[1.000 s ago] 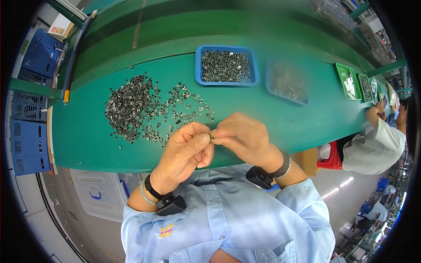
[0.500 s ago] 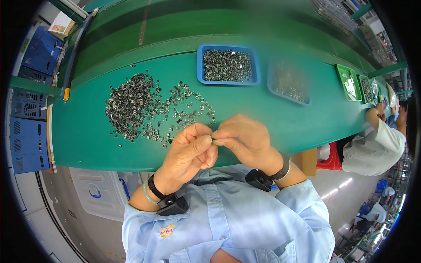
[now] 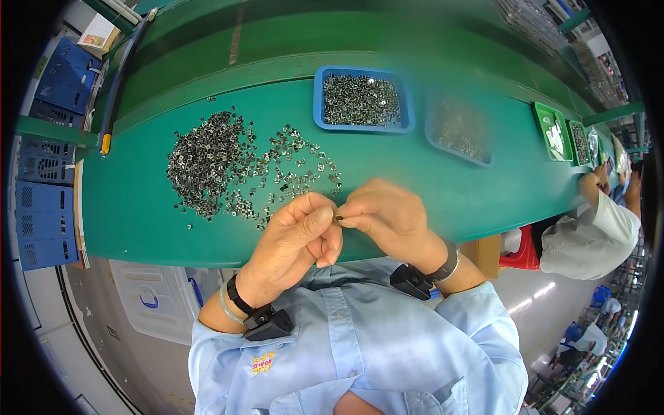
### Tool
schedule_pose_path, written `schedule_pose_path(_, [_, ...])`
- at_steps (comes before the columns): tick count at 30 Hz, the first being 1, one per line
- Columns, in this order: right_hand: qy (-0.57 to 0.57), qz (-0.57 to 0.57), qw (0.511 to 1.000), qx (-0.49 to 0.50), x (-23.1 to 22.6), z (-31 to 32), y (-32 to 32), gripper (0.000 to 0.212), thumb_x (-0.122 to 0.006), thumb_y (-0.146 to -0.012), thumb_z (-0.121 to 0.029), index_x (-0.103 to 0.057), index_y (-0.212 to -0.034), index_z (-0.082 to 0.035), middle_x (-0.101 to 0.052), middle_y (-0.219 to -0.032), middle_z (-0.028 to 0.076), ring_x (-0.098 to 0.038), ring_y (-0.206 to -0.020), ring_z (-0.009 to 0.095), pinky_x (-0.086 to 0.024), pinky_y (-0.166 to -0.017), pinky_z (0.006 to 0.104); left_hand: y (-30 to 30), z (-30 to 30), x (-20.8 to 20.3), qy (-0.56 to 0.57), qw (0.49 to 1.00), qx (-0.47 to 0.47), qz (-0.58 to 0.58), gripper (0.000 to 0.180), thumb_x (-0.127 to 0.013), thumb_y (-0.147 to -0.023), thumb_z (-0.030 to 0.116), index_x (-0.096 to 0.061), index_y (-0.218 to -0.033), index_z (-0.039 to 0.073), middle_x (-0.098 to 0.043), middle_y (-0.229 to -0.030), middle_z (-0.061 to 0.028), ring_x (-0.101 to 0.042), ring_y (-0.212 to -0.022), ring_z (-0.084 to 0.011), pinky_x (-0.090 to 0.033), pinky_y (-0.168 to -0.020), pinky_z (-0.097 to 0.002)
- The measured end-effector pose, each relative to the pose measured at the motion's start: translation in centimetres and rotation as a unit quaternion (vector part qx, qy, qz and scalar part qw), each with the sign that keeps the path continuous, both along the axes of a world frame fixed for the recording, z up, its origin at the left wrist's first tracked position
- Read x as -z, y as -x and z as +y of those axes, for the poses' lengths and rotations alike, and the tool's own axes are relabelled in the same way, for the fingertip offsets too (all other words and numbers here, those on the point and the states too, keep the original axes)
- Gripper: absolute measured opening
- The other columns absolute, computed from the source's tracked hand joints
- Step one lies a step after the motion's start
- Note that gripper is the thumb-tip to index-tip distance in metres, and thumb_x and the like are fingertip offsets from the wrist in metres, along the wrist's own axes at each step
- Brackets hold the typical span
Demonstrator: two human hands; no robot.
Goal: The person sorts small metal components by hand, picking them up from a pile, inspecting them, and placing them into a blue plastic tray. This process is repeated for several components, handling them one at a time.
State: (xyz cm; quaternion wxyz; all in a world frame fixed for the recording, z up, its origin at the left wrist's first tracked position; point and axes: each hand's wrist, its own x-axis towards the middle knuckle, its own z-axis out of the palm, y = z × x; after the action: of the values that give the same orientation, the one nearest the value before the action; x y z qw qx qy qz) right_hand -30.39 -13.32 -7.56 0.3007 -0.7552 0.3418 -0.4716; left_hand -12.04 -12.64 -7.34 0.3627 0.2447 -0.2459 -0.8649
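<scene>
Both my hands meet above the near edge of the green table (image 3: 408,187). A small dark metal part (image 3: 338,218) shows between the fingertips; its exact kind is too small to make out. My right hand (image 3: 391,218) pinches it between thumb and forefinger. My left hand (image 3: 297,235) is closed, its thumb and forefinger tips touching the same part from the left. Beyond my left hand lies a heap of small black and silver metal parts (image 3: 204,162). Looser metal parts (image 3: 297,162) are scattered between the heap and my hands.
A blue tray (image 3: 319,104) full of small metal parts stands at the back. Right of it, a second tray (image 3: 430,131) looks blurred. Green trays (image 3: 564,131) sit farther right, near a seated person (image 3: 588,238). Blue crates (image 3: 45,225) are stacked at the left.
My hands stay together at nearly the same spot, with the small dark part a little more visible between the fingertips. The view has shifted slightly.
</scene>
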Motion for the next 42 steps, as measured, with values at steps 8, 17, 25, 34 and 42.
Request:
schedule_pose_path(8, [-0.084, -0.072, 0.994, -0.003, 0.2, 0.1, 0.0, 0.009, -0.068, -0.077, -0.004, -0.065, -0.084, -0.003, -0.063, -0.079, 0.007, -0.058, -0.071, 0.018, -0.047, -0.061, 0.0288, 0.4, -0.1, 0.1, -0.007, 1.000, 0.000, 0.004, 0.021, -0.048, -0.095, 0.027, -0.049, -0.093, 0.006, -0.052, -0.062, -0.0057, -0.046, -0.051, -0.0146, -0.034, -0.045, -0.0266])
schedule_pose_path(17, [-0.095, -0.074, 0.993, 0.005, 0.6, 0.3, -0.1, 0.010, -0.068, -0.075, -0.001, -0.063, -0.084, -0.003, -0.062, -0.078, 0.007, -0.058, -0.071, 0.018, -0.047, -0.061, 0.0284, 0.5, -0.3, -0.2, -0.012, 1.000, -0.008, -0.007, 0.016, -0.053, -0.093, 0.019, -0.052, -0.089, 0.004, -0.054, -0.064, -0.0051, -0.047, -0.053, -0.0110, -0.036, -0.047, -0.0239])
schedule_pose_path(25, [-0.078, -0.017, 0.997, 0.000, -0.1, -0.6, 0.4, 0.009, -0.068, -0.077, -0.003, -0.063, -0.084, -0.002, -0.062, -0.079, 0.007, -0.059, -0.072, 0.018, -0.047, -0.062, 0.0280, 0.0, -0.1, 0.5, -0.020, 1.000, -0.002, 0.021, 0.014, -0.053, -0.093, 0.019, -0.054, -0.095, 0.005, -0.054, -0.064, -0.0043, -0.048, -0.053, -0.0114, -0.036, -0.046, -0.0240])
schedule_pose_path(34, [-0.026, 0.085, 0.982, 0.168, 0.5, -9.0, 2.9, 0.011, -0.065, -0.080, -0.008, -0.062, -0.090, -0.003, -0.062, -0.087, 0.007, -0.061, -0.080, 0.019, -0.049, -0.071, 0.0304, -3.0, -0.1, 1.5, -0.040, 0.991, -0.115, -0.047, 0.016, -0.050, -0.093, 0.015, -0.053, -0.105, 0.004, -0.052, -0.065, -0.0041, -0.048, -0.053, -0.0118, -0.036, -0.046, -0.0249])
schedule_pose_path(42, [0.020, 0.289, 0.957, -0.022, 2.9, -4.6, 1.9, 0.013, -0.065, -0.077, -0.008, -0.064, -0.090, -0.008, -0.059, -0.088, 0.006, -0.057, -0.080, 0.024, -0.047, -0.070, 0.0341, -3.5, 0.0, 2.7, -0.064, 0.992, -0.105, -0.038, 0.015, -0.050, -0.093, 0.013, -0.053, -0.104, 0.004, -0.052, -0.064, -0.0044, -0.048, -0.052, -0.0117, -0.036, -0.046, -0.0251])
